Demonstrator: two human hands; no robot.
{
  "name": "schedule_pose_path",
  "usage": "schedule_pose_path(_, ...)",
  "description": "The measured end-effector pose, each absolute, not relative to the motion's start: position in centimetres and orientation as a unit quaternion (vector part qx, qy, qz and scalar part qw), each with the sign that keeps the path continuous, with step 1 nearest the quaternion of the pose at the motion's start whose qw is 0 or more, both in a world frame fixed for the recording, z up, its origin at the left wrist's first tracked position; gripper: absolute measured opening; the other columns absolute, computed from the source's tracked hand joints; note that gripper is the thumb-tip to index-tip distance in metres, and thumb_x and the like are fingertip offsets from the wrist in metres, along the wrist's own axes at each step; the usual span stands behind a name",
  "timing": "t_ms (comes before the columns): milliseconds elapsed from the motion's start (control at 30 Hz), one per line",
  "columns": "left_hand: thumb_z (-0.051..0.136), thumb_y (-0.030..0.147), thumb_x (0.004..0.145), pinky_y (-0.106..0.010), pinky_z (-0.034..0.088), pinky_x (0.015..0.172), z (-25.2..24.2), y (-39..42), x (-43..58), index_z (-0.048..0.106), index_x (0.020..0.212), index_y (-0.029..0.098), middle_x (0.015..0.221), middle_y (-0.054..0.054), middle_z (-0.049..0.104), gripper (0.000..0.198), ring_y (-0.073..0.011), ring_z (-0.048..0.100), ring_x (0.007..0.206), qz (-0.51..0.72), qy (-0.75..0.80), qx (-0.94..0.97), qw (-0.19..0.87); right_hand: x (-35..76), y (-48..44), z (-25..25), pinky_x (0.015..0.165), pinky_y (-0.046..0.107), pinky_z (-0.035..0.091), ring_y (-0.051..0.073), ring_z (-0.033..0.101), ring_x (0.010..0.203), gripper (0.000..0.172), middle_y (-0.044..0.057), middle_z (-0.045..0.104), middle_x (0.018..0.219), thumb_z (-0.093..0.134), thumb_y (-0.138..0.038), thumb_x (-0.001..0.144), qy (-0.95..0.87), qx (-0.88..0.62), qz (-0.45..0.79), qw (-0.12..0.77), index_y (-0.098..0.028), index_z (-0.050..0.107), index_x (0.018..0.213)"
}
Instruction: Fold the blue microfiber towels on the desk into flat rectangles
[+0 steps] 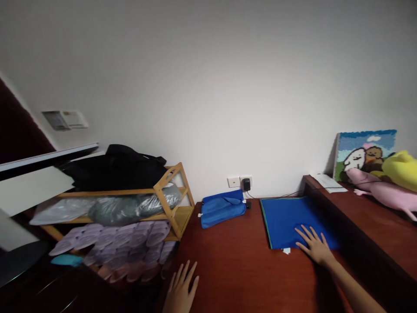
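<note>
My right hand [314, 247] rests with spread fingers on the lower edge of a flat blue cloth [286, 219] with a green hem. A small white tag [286, 251] sticks out from that edge. Toward the left side of the reddish-brown table [234, 269], my left hand [181, 289] is open, fingers apart, holding nothing. Farther back lies a second blue cloth [223, 211], loosely folded, with a darker blue part behind it.
Left of the table stands a wooden rack [167, 204] with a black bag [120, 169], plastic-wrapped bundles and several purple slippers [140, 232]. A black plug [246, 184] sits in the wall socket. A raised ledge at right bears a pink plush toy [387, 191] and a dog picture [366, 152].
</note>
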State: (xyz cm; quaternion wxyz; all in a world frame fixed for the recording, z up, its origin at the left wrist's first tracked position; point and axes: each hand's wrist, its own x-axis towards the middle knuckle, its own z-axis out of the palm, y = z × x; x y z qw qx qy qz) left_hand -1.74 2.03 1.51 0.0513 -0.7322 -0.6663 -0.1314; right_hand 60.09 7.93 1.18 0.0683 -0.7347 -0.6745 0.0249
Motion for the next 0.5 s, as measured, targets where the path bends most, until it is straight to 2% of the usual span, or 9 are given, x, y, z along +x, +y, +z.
schedule_pose_path(167,0.041,0.041,0.101,-0.054,0.036,0.122,1.6,1.5,-1.5,0.05,0.151,0.028,0.159,-0.003,0.047,0.053,-0.0271,0.041,0.148,-0.146,-0.664,-0.731,0.059,61.5,9.2,2.7,0.124,0.063,0.014,0.031,0.012,0.158,0.074,-0.006,0.022,0.17,0.037,-0.072,0.091,-0.673,-0.736,0.075,0.015,-0.044,0.028,0.159)
schedule_pose_path(233,0.043,0.041,0.101,-0.055,0.036,0.121,1.5,1.4,-1.4,0.05,0.151,0.03,0.159,-0.003,0.047,0.052,-0.0275,0.041,0.148,-0.152,-0.665,-0.729,0.062,61.4,9.4,3.5,0.123,0.065,0.016,0.034,0.016,0.157,0.073,-0.004,0.025,0.169,0.042,-0.068,0.091,-0.667,-0.74,0.088,-0.006,-0.042,0.033,0.158)
schedule_pose_path(300,0.045,0.041,0.1,-0.055,0.037,0.121,1.4,1.2,-1.3,0.05,0.15,0.032,0.159,-0.002,0.048,0.051,-0.028,0.043,0.147,-0.155,-0.667,-0.726,0.064,60.2,9.6,4.5,0.121,0.067,0.019,0.037,0.022,0.155,0.067,0.001,0.031,0.167,0.049,-0.054,0.09,-0.662,-0.746,0.074,-0.021,-0.037,0.043,0.154)
schedule_pose_path(400,0.046,0.04,0.1,-0.054,0.038,0.121,1.4,1.0,-1.3,0.05,0.151,0.033,0.159,-0.001,0.048,0.051,-0.0278,0.043,0.147,-0.16,-0.668,-0.723,0.067,54.9,10.2,5.9,0.12,0.058,0.03,0.035,0.039,0.148,0.055,0.011,0.046,0.159,0.048,-0.032,0.089,-0.699,-0.714,0.001,0.037,-0.025,0.061,0.142)
schedule_pose_path(500,0.046,0.04,0.101,-0.054,0.038,0.12,1.5,0.7,-1.3,0.049,0.151,0.035,0.159,0.0,0.048,0.051,-0.0272,0.042,0.148,-0.164,-0.667,-0.723,0.069,46.1,12.3,7.1,0.114,0.04,0.04,0.027,0.055,0.133,0.046,0.014,0.059,0.146,0.043,-0.027,0.093,-0.774,-0.619,0.0,0.137,-0.02,0.068,0.131)
